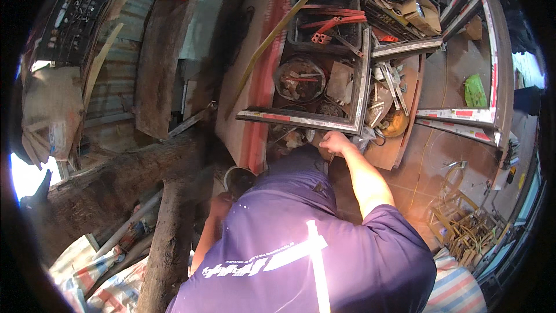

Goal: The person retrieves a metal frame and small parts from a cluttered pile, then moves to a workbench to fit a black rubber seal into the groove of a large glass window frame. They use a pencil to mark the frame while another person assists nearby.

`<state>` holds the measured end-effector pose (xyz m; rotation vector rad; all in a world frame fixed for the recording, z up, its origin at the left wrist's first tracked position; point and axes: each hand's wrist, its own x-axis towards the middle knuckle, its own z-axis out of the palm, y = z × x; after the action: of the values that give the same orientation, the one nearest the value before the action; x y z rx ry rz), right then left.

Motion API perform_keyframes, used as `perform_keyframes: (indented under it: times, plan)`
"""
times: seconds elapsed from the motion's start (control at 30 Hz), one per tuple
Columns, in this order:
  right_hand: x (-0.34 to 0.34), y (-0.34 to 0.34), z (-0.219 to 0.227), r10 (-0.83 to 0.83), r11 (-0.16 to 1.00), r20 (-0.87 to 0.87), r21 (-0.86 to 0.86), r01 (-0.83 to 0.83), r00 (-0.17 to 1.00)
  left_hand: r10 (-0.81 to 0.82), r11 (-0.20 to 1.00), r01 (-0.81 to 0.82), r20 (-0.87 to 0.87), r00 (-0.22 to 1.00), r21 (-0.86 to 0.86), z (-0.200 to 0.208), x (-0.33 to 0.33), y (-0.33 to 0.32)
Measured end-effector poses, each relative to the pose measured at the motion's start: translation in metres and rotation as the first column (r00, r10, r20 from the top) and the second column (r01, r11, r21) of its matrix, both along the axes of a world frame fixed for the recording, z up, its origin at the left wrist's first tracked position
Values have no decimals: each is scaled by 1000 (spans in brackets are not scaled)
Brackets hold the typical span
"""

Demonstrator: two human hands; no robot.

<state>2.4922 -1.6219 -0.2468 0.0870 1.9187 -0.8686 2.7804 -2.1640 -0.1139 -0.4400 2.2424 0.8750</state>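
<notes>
My right hand (335,142) is closed, its fingers curled just below the near side of an angled metal frame (307,119). The frame is dark, with white and red tape along it, and its corner lies close to my fingers. Whether they grip anything small is hidden. My left hand (221,204) hangs low at my left side in shadow, near a pale curved hoop (231,173); its fingers are not distinct. Beyond the frame's near bar stands a round bucket (299,79) with scraps inside.
A black crate (295,29) holds red bars (339,21). A yellow strip (272,35) slants past it. More taped frames (494,64) stand at right, near a green packet (475,91). Thick logs (116,179) lie at left. Clamps (469,226) are heaped at lower right.
</notes>
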Motion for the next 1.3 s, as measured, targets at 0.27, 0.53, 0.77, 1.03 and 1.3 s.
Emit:
perform_keyframes:
  times: [0.27,0.53,0.77,1.03,1.3]
  plan:
    - [-124,-28,-15,-237,971,-401,-73,227,885,343,939,-336,157,926,-70,80,-40,82]
    - [-249,-60,-66,196,869,-415,493,38,888,478,876,-427,299,826,-222,137,-33,135]
    - [-272,-59,-80,313,868,-391,488,-93,865,567,824,-519,320,759,-228,144,0,147]
    - [-261,-35,6,245,942,-490,323,-87,837,385,920,-348,239,891,-181,131,-36,149]
    - [-183,-53,161,92,982,-673,183,45,734,-76,990,-8,-585,807,-140,143,-206,170]
